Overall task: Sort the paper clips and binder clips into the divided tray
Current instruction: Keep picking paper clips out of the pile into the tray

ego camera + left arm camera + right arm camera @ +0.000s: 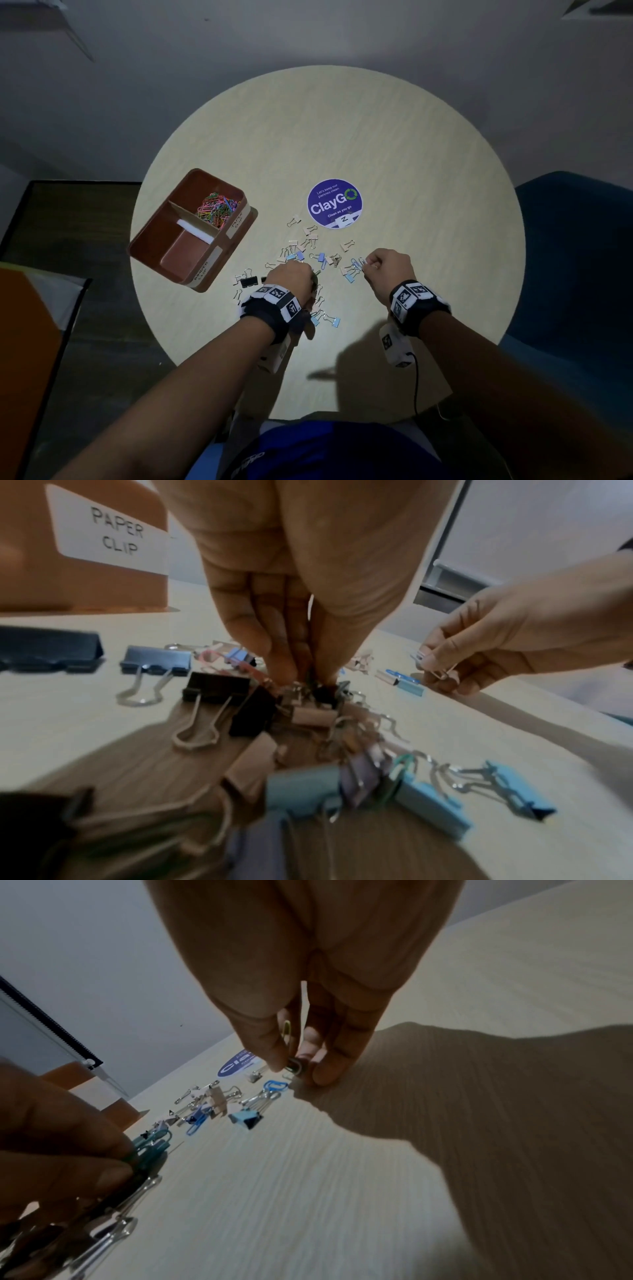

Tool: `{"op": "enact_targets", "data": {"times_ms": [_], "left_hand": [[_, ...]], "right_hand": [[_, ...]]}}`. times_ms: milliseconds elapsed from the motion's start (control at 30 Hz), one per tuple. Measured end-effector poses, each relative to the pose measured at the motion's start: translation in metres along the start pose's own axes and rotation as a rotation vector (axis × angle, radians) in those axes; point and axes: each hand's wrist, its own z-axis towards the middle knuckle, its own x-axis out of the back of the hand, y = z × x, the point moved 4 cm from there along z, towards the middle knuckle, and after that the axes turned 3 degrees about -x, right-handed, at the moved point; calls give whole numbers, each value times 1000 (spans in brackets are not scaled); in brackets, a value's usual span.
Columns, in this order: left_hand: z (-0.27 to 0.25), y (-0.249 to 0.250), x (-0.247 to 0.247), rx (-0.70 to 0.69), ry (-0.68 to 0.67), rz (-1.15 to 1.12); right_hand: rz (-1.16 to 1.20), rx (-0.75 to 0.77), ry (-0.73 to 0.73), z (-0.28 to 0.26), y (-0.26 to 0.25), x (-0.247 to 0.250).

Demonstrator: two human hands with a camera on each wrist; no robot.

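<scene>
A brown divided tray (239, 219) stands at the table's left. Its far compartment, labelled PAPER CLIP, holds a heap of coloured paper clips (216, 208); the near compartment (186, 251) shows a bare floor. Binder clips (308, 245) in black, blue and beige lie scattered between tray and hands. My left hand (312, 274) is curled low over the pile and pinches teal paper clips (152, 1144). My right hand (367, 270), a little to the right, pinches a few paper clips (291, 1064), one of them yellow (287, 1031).
A round blue ClayGo sticker (335, 202) is stuck on the table (428, 192) beyond the clips. A blue chair (575, 260) stands at the right, and dark floor and an orange surface (24, 359) lie left. A cable (416, 383) hangs from my right wrist.
</scene>
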Motion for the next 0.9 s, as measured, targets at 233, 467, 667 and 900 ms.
{"op": "enact_targets", "data": {"times_ms": [233, 467, 667, 900], "left_hand": [[6, 12, 9, 16, -52, -34], [11, 3, 1, -7, -87, -224], [13, -21, -1, 51, -15, -297], [10, -27, -4, 42, 6, -241]], "right_hand": [[-105, -2, -31, 7, -18, -3], [-401, 72, -102, 11, -33, -16], [-526, 111, -154, 11, -36, -22], [-529, 110, -186, 9, -40, -16]]}}
